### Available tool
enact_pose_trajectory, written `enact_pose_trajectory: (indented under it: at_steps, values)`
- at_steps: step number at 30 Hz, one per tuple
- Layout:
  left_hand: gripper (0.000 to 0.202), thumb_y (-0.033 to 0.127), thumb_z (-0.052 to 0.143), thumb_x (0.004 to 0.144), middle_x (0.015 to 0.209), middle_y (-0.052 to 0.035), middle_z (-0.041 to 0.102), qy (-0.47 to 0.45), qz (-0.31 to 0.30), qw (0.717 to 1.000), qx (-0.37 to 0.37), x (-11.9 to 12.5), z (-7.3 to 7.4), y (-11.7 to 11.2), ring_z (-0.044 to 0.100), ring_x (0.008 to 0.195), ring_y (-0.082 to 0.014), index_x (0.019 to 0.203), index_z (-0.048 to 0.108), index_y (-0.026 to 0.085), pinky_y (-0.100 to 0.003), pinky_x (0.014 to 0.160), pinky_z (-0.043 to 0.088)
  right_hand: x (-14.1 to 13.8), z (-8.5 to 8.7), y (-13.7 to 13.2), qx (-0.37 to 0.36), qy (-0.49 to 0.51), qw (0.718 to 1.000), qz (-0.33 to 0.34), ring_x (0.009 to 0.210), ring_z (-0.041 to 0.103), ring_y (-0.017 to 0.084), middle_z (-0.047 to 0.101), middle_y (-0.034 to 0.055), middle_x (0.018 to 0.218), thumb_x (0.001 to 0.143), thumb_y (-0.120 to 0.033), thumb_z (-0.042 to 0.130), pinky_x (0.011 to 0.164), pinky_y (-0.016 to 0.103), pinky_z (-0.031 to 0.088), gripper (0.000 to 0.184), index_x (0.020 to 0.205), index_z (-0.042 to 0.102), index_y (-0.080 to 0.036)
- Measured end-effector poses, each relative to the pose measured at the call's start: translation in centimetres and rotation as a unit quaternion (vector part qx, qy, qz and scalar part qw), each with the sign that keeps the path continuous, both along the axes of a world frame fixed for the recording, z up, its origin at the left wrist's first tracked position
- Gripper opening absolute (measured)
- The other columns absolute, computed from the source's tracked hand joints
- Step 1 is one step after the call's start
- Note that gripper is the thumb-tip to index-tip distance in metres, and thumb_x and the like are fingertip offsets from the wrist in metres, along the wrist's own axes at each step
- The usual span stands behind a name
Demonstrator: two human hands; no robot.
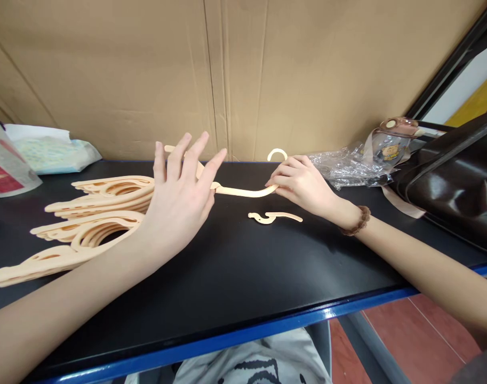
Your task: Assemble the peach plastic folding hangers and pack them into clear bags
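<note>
A beige plastic clothes hanger (245,192) stretches between my two hands just above the black table. My right hand (303,184) is closed, its thumb and fingers pinching the hanger's right end. Fingers spread and raised, my left hand (183,186) is open at the hanger's other end and hides part of it; whether the palm touches it I cannot tell. A beige hook (277,152) shows just behind my right hand. On the table below lies a loose curved beige piece (273,217). Left of my left hand are stacked beige hangers (107,213), partly covered by my forearm.
A cardboard sheet (147,80) stands along the back of the black table (227,266). Crumpled clear plastic (339,165), a drink bottle (391,141) and a dark bag (455,176) sit at the right. A wipes pack (55,152) and a white-and-red container (7,160) are at far left.
</note>
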State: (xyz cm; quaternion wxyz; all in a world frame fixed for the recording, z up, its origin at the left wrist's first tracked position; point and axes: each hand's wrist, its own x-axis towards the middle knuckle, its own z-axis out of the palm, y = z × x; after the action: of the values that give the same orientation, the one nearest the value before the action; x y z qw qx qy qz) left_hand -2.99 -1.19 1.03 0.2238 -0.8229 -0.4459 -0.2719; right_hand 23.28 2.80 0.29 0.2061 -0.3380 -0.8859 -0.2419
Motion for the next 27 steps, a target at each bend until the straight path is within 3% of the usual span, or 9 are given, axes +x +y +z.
enact_pose_trajectory:
  at_steps: [3, 5, 8, 11, 14, 17, 20, 23, 27]
  values:
    - [0.054, 0.018, 0.037, 0.092, 0.152, -0.0160, 0.032, -0.009, -0.008, 0.999, -0.035, -0.1, -0.2, 0.3, 0.029, 0.140, -0.0359, 0.146, 0.032, 0.013, -0.057, 0.113, 0.022, 0.0, 0.0, 0.0, -0.001, 0.001, 1.000, -0.008, 0.095, 0.054, 0.021, 0.070, 0.0032, 0.095, 0.094, -0.024, 0.052, 0.088, 0.037, 0.034, 0.019, 0.095, 0.070, -0.020]
    - [0.054, 0.017, 0.035, 0.091, 0.146, -0.0135, 0.042, -0.026, -0.046, 0.994, -0.094, -0.1, -0.6, 0.6, 0.044, 0.130, -0.0307, 0.144, 0.033, 0.014, -0.049, 0.106, 0.037, -0.1, 0.0, 0.1, -0.008, 0.005, 1.000, -0.016, 0.095, 0.054, 0.022, 0.071, 0.0038, 0.094, 0.094, -0.023, 0.053, 0.087, 0.038, 0.034, 0.018, 0.096, 0.070, -0.020]
    - [0.053, 0.016, 0.034, 0.089, 0.139, -0.0077, 0.049, -0.056, -0.103, 0.979, -0.169, 0.1, -1.1, 0.6, 0.055, 0.117, -0.0225, 0.142, 0.035, 0.019, -0.036, 0.093, 0.048, -0.1, -0.1, 0.1, -0.016, 0.011, 1.000, -0.021, 0.096, 0.055, 0.022, 0.071, 0.0043, 0.094, 0.093, -0.023, 0.054, 0.088, 0.038, 0.034, 0.018, 0.097, 0.071, -0.019]
    - [0.042, 0.022, 0.039, 0.090, 0.128, -0.0049, 0.056, -0.092, -0.121, 0.971, -0.185, 0.3, -0.7, 0.0, 0.059, 0.105, -0.0194, 0.131, 0.046, 0.022, -0.031, 0.082, 0.049, -0.1, -0.3, 0.2, -0.007, 0.012, 0.999, -0.030, 0.094, 0.055, 0.023, 0.072, 0.0039, 0.094, 0.093, -0.024, 0.055, 0.088, 0.038, 0.034, 0.018, 0.099, 0.071, -0.019]
    - [0.021, 0.034, 0.044, 0.090, 0.090, -0.0010, 0.066, -0.109, -0.081, 0.970, -0.201, 0.6, 0.4, -0.7, 0.060, 0.077, -0.0169, 0.099, 0.058, 0.020, -0.028, 0.064, 0.043, -0.1, -0.3, 0.4, -0.008, 0.034, 0.997, -0.061, 0.090, 0.056, 0.023, 0.072, 0.0046, 0.089, 0.092, -0.025, 0.056, 0.086, 0.039, 0.034, 0.018, 0.097, 0.072, -0.019]
    - [0.036, 0.047, 0.040, 0.092, 0.066, 0.0014, 0.061, -0.121, -0.023, 0.954, -0.273, 0.6, 1.0, -0.8, 0.055, 0.061, -0.0156, 0.074, 0.056, 0.020, -0.029, 0.056, 0.035, 0.1, -0.3, 0.6, -0.023, 0.078, 0.992, -0.092, 0.089, 0.057, 0.024, 0.072, 0.0046, 0.086, 0.091, -0.023, 0.056, 0.087, 0.041, 0.033, 0.016, 0.092, 0.072, -0.020]
    - [0.037, 0.053, 0.038, 0.092, 0.085, -0.0003, 0.068, -0.212, 0.002, 0.918, -0.334, 0.3, 0.4, 0.0, 0.061, 0.074, -0.0187, 0.101, 0.056, 0.022, -0.032, 0.065, 0.042, 0.4, -0.4, 0.8, -0.023, 0.103, 0.990, -0.089, 0.088, 0.057, 0.023, 0.072, 0.0035, 0.085, 0.090, -0.023, 0.057, 0.090, 0.043, 0.032, 0.016, 0.090, 0.072, -0.022]
    - [0.061, 0.054, 0.043, 0.088, 0.119, -0.0091, 0.061, -0.288, 0.026, 0.900, -0.326, -0.1, -0.8, 1.2, 0.060, 0.101, -0.0241, 0.136, 0.030, 0.019, -0.039, 0.082, 0.046, 0.4, -0.4, 0.8, -0.014, 0.096, 0.993, -0.060, 0.090, 0.057, 0.023, 0.071, 0.0018, 0.084, 0.090, -0.025, 0.058, 0.095, 0.044, 0.031, 0.015, 0.088, 0.072, -0.023]
    - [0.079, 0.052, 0.052, 0.083, 0.141, -0.0177, 0.042, -0.302, -0.007, 0.907, -0.294, -0.1, -2.3, 2.0, 0.046, 0.125, -0.0283, 0.144, 0.016, 0.015, -0.043, 0.094, 0.044, -0.1, -0.4, 0.3, -0.013, 0.049, 0.998, -0.026, 0.094, 0.056, 0.021, 0.070, 0.0011, 0.091, 0.090, -0.025, 0.059, 0.105, 0.045, 0.025, 0.014, 0.092, 0.073, -0.024]
